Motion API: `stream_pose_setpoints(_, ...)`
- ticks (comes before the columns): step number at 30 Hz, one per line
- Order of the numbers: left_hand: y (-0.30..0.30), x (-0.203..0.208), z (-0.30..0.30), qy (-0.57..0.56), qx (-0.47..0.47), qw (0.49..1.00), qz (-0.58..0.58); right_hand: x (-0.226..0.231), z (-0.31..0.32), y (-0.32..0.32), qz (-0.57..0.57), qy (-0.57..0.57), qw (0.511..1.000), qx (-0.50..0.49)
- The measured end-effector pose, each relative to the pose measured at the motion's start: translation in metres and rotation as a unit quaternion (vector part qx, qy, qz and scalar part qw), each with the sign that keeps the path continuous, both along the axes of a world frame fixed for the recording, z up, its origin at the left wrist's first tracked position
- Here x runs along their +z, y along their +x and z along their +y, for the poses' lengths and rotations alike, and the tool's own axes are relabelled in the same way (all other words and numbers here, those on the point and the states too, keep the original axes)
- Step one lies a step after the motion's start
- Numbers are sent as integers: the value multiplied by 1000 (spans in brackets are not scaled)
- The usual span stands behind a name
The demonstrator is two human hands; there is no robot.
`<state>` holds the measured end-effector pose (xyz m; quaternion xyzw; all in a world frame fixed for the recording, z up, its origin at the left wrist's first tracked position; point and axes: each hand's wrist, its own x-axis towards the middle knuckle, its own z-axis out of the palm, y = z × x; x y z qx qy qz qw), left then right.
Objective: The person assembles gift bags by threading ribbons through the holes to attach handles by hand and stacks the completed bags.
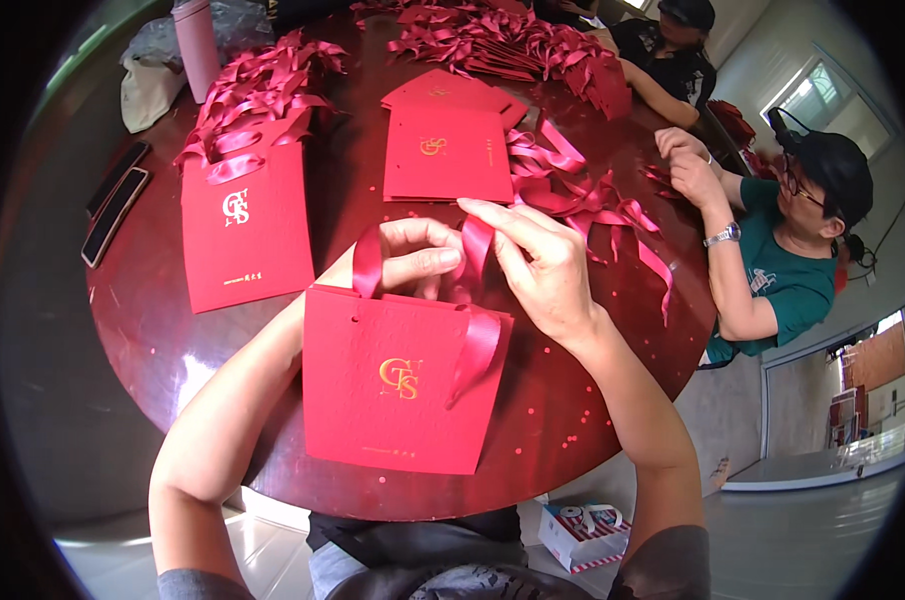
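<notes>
A red paper gift bag (378, 400) with a gold emblem stands nearest me, at the table's front edge. From its top edge rises a shiny red ribbon (476, 247), one loose end of which hangs down the bag's front at the right hole. My right hand (545, 262) pinches this ribbon between thumb and fingers above the bag. Behind the top edge, my left hand (418, 252) is closed, thumb against bent fingers, beside the ribbon; what it grips is partly hidden. The ribbon's left part crosses in front of that hand's fingers.
Flat red bags (448, 160) lie stacked beyond my hands, with loose ribbons (593, 205) to their right. Ribboned bags (248, 245) overlap at the left, beside two phones (115, 215) and a pink tumbler (197, 50). A co-worker in a green shirt (798, 270) sits at the right; another sits farther back.
</notes>
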<state>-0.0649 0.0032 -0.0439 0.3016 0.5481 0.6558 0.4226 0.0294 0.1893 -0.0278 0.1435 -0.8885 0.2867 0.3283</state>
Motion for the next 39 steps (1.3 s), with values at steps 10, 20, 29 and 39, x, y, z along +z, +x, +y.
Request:
stream_pose_setpoints(10, 3, -1, 0, 20, 14, 999, -24, -7, -7, -4, 94, 158, 981, -66)
stream_pose_setpoints(20, 0, -9, 4, 51, 30, 998, 0, -2, -4, -5, -134, -351, 921, 101)
stream_pose_setpoints(29, 2, -7, 3, -20, 24, 999, 14, 11, 13, -4, -147, -604, 734, 274)
stream_pose_setpoints(39, 4, -13, 5, -15, 59, 990, 130, 23, 66, -7, -25, -666, 708, 234)
